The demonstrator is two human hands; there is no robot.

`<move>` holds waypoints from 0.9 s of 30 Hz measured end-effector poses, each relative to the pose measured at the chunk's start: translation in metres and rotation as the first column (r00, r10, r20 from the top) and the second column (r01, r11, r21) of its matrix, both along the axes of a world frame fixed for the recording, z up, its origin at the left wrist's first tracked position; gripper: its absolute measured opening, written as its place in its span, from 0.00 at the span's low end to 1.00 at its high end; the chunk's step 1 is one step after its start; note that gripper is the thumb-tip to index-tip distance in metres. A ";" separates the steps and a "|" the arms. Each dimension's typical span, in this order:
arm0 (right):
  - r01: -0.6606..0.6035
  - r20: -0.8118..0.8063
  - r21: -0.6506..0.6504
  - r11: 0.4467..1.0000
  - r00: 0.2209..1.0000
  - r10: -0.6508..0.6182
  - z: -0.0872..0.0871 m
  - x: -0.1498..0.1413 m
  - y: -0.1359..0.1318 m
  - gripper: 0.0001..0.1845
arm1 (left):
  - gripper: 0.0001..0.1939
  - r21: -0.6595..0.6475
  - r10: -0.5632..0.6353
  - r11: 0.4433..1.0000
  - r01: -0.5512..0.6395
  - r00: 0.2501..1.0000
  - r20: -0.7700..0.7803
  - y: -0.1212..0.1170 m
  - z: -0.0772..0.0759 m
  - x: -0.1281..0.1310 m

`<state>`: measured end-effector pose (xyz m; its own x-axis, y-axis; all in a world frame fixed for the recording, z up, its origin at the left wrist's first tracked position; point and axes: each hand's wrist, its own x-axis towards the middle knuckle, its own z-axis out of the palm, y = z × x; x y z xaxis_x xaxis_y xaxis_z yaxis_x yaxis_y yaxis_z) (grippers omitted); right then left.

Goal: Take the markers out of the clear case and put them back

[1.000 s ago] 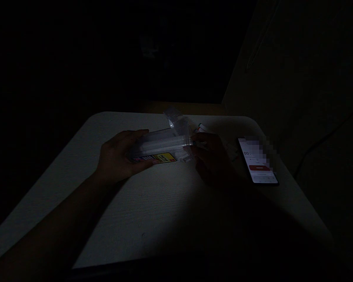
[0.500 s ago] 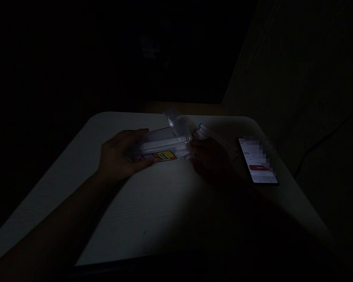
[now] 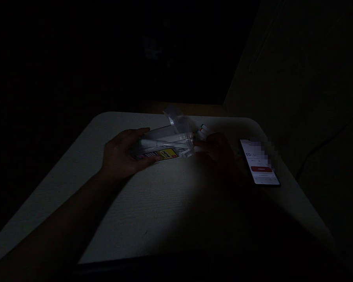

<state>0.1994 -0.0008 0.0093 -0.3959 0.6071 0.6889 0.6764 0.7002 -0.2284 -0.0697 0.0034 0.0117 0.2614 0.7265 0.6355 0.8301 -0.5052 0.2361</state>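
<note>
My left hand (image 3: 120,154) is closed around a clear plastic case (image 3: 160,133) lying on its side, thumb on the yellow-and-dark label (image 3: 167,153) at the front. The case's flap (image 3: 175,116) stands open at the right end. White markers (image 3: 164,141) show inside through the clear wall. At the open mouth, my right hand (image 3: 216,150) has its fingers closed on the end of a white marker (image 3: 198,149) that reaches into the case. Deep shadow hides much of this hand. Just behind it, more white markers (image 3: 204,129) with coloured ends lie on the table.
A lit phone (image 3: 260,164) lies on the right side of the pale table (image 3: 129,223). Beyond the far edge stands a large dark panel (image 3: 188,58). A cable (image 3: 326,137) runs at the right. The room is very dark.
A marker now shows slanting deeper into the case, towards my left hand. My right hand has shifted slightly, with its fingers more raised at the mouth. My left hand keeps its hold.
</note>
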 end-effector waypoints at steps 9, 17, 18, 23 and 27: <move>0.078 -0.009 -0.098 0.992 0.997 -0.080 0.007 0.003 -0.006 0.13 | 0.35 -0.034 0.086 0.996 -0.085 0.996 0.022 0.000 -0.001 0.000; 0.017 0.169 -0.163 0.986 0.986 0.011 0.004 0.009 0.001 0.24 | 0.36 -0.035 0.132 0.991 -0.131 0.991 0.015 -0.001 -0.001 0.003; 0.022 0.163 -0.157 0.987 0.987 0.004 0.003 0.009 0.002 0.24 | 0.36 -0.040 0.142 0.989 -0.141 0.990 0.017 -0.001 -0.001 0.003; 0.134 0.037 0.004 0.991 0.990 -0.134 0.001 0.005 -0.002 0.15 | 0.35 -0.040 0.147 0.988 -0.147 0.989 0.011 -0.001 0.000 0.003; 0.113 0.088 -0.114 0.987 0.991 -0.103 0.002 0.002 -0.003 0.17 | 0.35 -0.029 0.136 0.990 -0.136 0.991 0.006 -0.001 0.000 0.002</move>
<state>0.2014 -0.0043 0.0116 -0.3757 0.7245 0.5779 0.7662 0.5936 -0.2462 -0.0673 0.0026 0.0112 0.1537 0.7728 0.6158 0.8887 -0.3806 0.2558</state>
